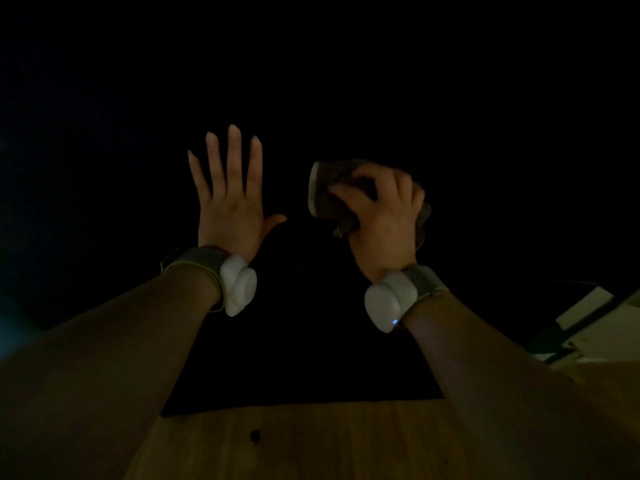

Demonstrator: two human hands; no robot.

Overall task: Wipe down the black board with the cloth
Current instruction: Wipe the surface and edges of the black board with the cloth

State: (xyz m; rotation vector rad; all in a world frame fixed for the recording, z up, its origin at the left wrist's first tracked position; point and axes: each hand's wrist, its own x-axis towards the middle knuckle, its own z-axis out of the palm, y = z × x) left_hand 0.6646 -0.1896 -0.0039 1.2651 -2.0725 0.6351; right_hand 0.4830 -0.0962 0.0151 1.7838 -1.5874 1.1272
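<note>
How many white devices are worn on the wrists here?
2. One device sits on the left wrist, the other device on the right wrist, behind the right hand that grips the cloth. The dark could hide more.

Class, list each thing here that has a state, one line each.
left hand: open, fingers straight and spread.
right hand: grips the cloth.
cloth: bunched up, held.
black board: too dark to judge clean or dirty.
right wrist device: blue light on.

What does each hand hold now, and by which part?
The right hand grips the cloth around its bunched middle; loose edges stick out on both sides. The left hand, spread flat, holds nothing.
</note>
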